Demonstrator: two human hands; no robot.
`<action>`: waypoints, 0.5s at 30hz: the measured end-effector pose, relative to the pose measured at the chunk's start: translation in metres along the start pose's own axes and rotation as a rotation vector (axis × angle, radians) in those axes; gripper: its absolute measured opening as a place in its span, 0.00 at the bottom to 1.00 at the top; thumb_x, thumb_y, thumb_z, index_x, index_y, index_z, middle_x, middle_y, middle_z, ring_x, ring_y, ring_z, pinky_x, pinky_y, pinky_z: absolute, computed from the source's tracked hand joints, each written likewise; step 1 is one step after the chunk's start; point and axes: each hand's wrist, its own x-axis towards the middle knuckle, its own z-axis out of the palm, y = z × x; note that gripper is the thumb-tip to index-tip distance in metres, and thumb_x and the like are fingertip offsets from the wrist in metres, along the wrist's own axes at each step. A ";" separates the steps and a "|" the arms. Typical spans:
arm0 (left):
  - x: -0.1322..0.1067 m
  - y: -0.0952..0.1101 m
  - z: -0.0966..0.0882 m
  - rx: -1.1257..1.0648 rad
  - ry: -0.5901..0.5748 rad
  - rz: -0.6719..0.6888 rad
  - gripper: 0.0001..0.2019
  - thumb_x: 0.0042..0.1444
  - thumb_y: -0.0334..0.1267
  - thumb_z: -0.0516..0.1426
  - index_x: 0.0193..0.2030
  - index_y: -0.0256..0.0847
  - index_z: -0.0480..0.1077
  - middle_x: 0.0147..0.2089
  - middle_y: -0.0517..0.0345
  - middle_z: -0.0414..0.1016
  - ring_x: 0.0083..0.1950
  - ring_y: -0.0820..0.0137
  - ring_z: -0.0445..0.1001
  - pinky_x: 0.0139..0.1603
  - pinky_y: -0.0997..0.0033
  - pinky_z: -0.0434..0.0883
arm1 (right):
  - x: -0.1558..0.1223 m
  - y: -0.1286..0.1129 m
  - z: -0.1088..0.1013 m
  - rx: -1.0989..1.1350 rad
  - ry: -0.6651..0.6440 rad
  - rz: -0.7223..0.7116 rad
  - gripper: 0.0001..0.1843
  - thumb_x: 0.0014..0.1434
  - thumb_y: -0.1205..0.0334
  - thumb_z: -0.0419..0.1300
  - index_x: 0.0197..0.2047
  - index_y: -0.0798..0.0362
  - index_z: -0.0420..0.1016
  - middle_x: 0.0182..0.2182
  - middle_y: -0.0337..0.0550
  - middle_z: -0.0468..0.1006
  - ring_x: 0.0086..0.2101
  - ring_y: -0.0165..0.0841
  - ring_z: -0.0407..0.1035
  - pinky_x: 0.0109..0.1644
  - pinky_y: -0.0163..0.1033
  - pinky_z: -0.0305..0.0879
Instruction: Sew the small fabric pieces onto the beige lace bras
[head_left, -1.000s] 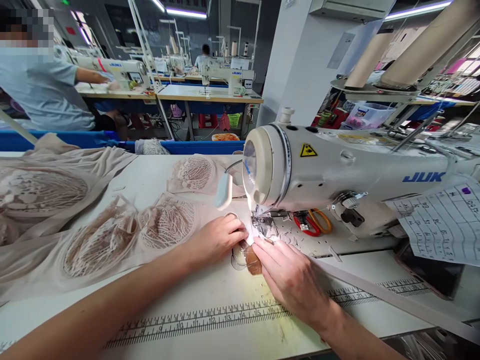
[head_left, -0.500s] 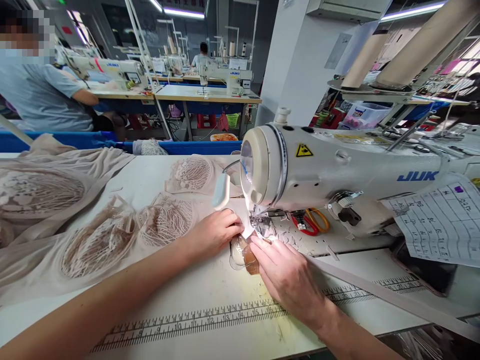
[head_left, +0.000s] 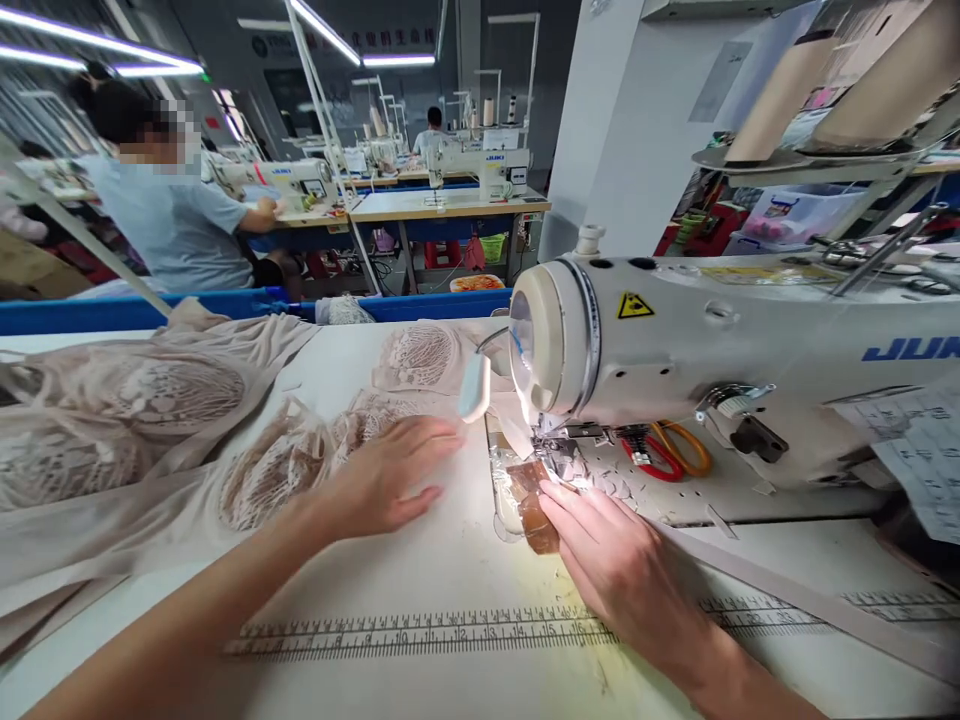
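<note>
Currently, we have our left hand (head_left: 397, 475) spread above the desk (head_left: 420, 600), its fingers released and somewhat blurred, with nothing in their hold. It is nearest to the lace cups (head_left: 274, 470), which lie crumpled in beige cloth to its left, and it covers part of them from our view. Our right hand (head_left: 619, 550) rests just before the needle end of the sewing machine (head_left: 660, 340). Its fingers lie close together, stretched toward the needle and touching the brown tape (head_left: 536, 520) at their tips; we cannot tell whether they pinch anything. A long pale strip (head_left: 810, 605) runs from beside this hand across the desk to the lower right. Just left of the needle we see pale cloth (head_left: 516, 425), though its exact place under the foot is too small to tell.

Behind the needle area lie scissors (head_left: 675, 450) with red and orange handles. A small pale pad (head_left: 474, 388) on a wire stands left of the machine head. Ruler marks (head_left: 420, 637) cross the desk nearer to us, and 2 big thread cones (head_left: 780, 100) stand at the upper right. Beyond our desk, 1 co-worker in a light blue shirt (head_left: 180, 235) sits at another machine.
</note>
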 end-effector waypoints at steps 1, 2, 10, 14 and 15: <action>-0.016 -0.004 -0.014 0.000 -0.070 -0.076 0.19 0.61 0.36 0.55 0.59 0.42 0.64 0.59 0.48 0.67 0.60 0.59 0.66 0.59 0.57 0.68 | -0.001 0.000 0.000 0.003 0.012 -0.006 0.19 0.60 0.78 0.48 0.51 0.63 0.74 0.47 0.54 0.78 0.43 0.41 0.73 0.45 0.47 0.73; -0.032 -0.010 -0.027 0.018 -0.139 -0.145 0.16 0.60 0.38 0.57 0.55 0.43 0.67 0.58 0.50 0.68 0.59 0.59 0.67 0.58 0.59 0.68 | -0.001 -0.001 0.000 0.015 0.018 -0.012 0.19 0.60 0.78 0.48 0.50 0.63 0.74 0.47 0.54 0.78 0.43 0.41 0.73 0.46 0.47 0.73; -0.052 -0.016 -0.045 0.181 -0.258 -0.231 0.07 0.61 0.37 0.51 0.32 0.41 0.63 0.32 0.57 0.70 0.36 0.65 0.70 0.38 0.68 0.65 | 0.007 -0.031 -0.009 0.543 -0.051 0.051 0.17 0.64 0.74 0.48 0.50 0.54 0.72 0.48 0.48 0.77 0.47 0.35 0.72 0.51 0.40 0.72; -0.015 0.016 -0.049 -0.005 -0.030 -0.353 0.04 0.63 0.37 0.47 0.39 0.42 0.61 0.25 0.65 0.65 0.23 0.72 0.64 0.28 0.74 0.59 | 0.021 -0.062 -0.013 1.014 -0.236 0.311 0.18 0.69 0.60 0.51 0.60 0.54 0.65 0.53 0.51 0.74 0.53 0.36 0.69 0.57 0.40 0.68; -0.008 0.019 -0.052 -0.081 0.027 -0.407 0.07 0.64 0.38 0.46 0.44 0.41 0.61 0.26 0.65 0.66 0.23 0.73 0.64 0.27 0.75 0.59 | 0.025 -0.069 -0.013 1.138 -0.286 0.394 0.22 0.69 0.55 0.53 0.62 0.54 0.63 0.53 0.52 0.74 0.53 0.37 0.69 0.57 0.41 0.68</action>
